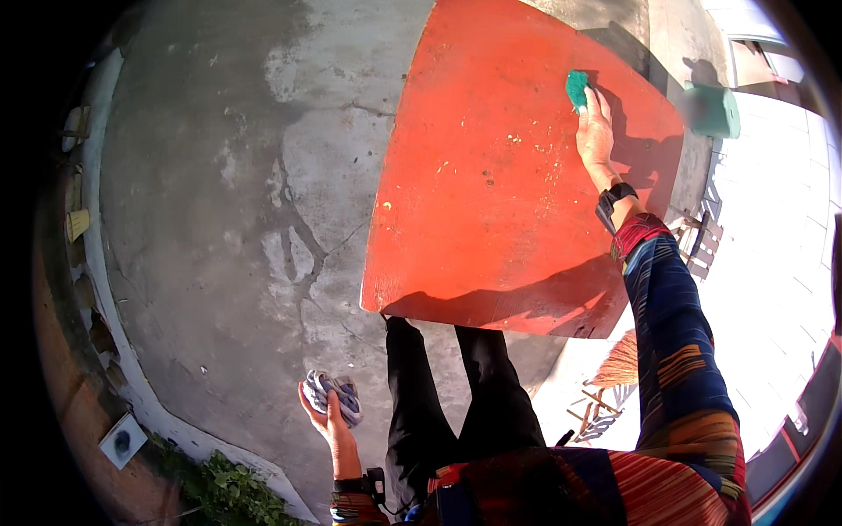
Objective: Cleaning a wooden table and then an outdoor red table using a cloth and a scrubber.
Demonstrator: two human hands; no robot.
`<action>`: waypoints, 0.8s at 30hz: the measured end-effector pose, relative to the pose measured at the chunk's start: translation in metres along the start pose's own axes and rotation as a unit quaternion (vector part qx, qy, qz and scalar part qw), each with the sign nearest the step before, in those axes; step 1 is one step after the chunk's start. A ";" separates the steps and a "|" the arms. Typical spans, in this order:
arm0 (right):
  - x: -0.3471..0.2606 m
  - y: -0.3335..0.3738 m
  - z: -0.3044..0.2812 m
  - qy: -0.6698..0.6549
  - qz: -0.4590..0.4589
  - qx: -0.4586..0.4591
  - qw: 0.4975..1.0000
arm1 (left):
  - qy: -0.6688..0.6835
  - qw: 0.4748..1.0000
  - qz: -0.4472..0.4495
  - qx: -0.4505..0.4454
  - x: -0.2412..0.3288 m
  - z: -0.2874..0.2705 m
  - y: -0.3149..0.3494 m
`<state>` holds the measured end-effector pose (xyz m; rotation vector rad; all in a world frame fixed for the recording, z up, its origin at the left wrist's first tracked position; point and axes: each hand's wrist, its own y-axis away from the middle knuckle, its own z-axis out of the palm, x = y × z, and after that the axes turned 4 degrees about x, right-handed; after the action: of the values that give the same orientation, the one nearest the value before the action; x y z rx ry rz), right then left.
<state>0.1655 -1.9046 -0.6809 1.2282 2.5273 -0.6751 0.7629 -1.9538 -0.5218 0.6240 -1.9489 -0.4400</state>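
Note:
My right hand (595, 131) reaches to the far right part of a red tabletop (474, 202), its fingers on a green scouring pad (576, 89) pressed against the surface. Small pale crumbs (550, 167) lie scattered over the middle of the red top, with a few more toward its left edge. Down by my left leg, away from the table, my left hand (326, 419) is closed round a bunched grey-and-white cloth (342, 396). The underside of the pad is hidden.
Cracked grey concrete (210, 219) spreads to the left, bordered by a pale curb (110, 280) and green plants (232, 486). Right of the table are a green cylindrical container (715, 111), a small wooden chair (702, 244), a straw broom (618, 361) and a white tiled wall (781, 193).

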 end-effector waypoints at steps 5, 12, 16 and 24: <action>-0.120 0.130 -0.017 -0.098 -0.170 -0.158 0.968 | -0.005 0.999 -0.004 -0.041 0.013 0.018 0.004; -0.056 0.033 -0.018 -0.051 -0.193 -0.088 0.976 | -0.026 0.992 0.046 -0.116 0.037 0.046 0.012; 0.079 0.019 -0.058 0.048 -0.011 0.036 0.998 | -0.060 0.990 0.047 -0.116 0.035 0.054 0.015; -0.005 0.164 -0.097 -0.109 0.028 -0.094 0.989 | -0.080 0.985 0.045 -0.147 0.036 0.059 0.016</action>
<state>0.2962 -1.7708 -0.6439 1.0929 2.3081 -0.5137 0.6924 -1.9604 -0.5124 0.3165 -2.0022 -0.7236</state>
